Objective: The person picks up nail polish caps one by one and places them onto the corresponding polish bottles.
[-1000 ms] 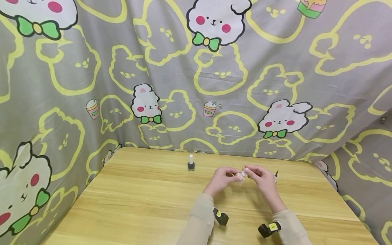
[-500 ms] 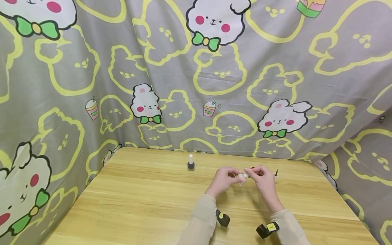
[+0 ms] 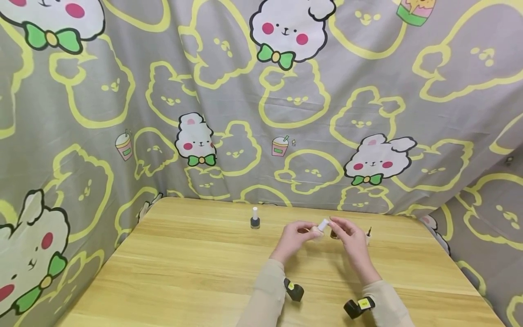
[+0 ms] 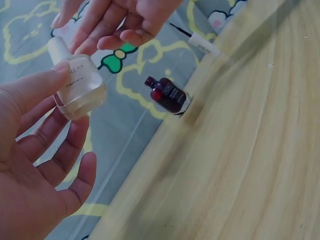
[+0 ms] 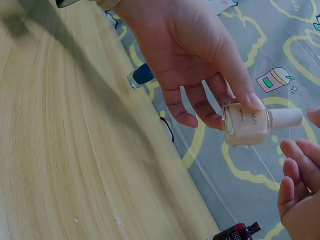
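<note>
My left hand (image 4: 45, 165) pinches a small nail polish bottle (image 4: 80, 87) between thumb and fingers, off the table and tilted. Its polish is clear or pale, and a white cap (image 3: 323, 224) is on its neck. In the right wrist view, the right hand (image 5: 302, 185) is just beyond the cap's end, with a small gap and loosely bent fingers. Below the hands stands an uncapped dark red nail polish bottle (image 4: 169, 94), mostly hidden by the right hand in the head view. Beside it, a white cap (image 4: 204, 45) has its black brush pointing away from the table.
A dark nail polish bottle (image 3: 255, 222) with a white cap stands upright toward the back of the wooden table (image 3: 184, 263). Patterned grey cloth (image 3: 229, 104) hangs behind the table and along its sides.
Half a second ago the right fingers were on the white cap of the pale bottle. They have come off it, and more of the cap shows. The left hand keeps its hold.
</note>
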The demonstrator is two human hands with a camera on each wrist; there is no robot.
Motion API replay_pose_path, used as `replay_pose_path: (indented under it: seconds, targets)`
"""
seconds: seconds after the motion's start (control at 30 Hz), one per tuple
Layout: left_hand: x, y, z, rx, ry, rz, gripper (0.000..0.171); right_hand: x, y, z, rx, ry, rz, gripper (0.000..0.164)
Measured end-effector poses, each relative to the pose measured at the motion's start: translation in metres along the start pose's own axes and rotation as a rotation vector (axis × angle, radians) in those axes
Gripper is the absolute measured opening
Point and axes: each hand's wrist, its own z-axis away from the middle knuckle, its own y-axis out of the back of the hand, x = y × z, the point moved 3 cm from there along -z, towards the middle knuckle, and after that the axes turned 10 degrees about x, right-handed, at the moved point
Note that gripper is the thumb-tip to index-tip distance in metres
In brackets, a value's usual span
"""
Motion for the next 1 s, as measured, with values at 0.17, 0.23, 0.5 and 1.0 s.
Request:
replay_pose_path:
  seconds: [0.17, 0.23, 0.5, 1.0]
  targets:
    - [-0.0024, 0.0014, -0.0012, -0.035, 0.011, 0.015, 0.030, -0.0004, -0.0016, 0.0007, -0.078, 0.037, -0.034, 0.042]
    - [-0.0033, 0.0013, -0.0012, -0.056, 0.022, 0.013, 0.029, 0.0000, -0.0026, 0.0006, -0.117, 0.054, -0.043, 0.042]
    - [-0.0039, 0.0000, 0.0005, -0.112, 0.036, 0.004, 0.027, 0.0008, -0.0043, 0.0010, -0.213, 0.106, -0.016, 0.043]
    - [-0.0049, -0.0036, 0.0016, -0.094, 0.004, -0.054, 0.024, 0.0038, -0.0036, 0.0007, -0.026, 0.017, 0.090, 0.036]
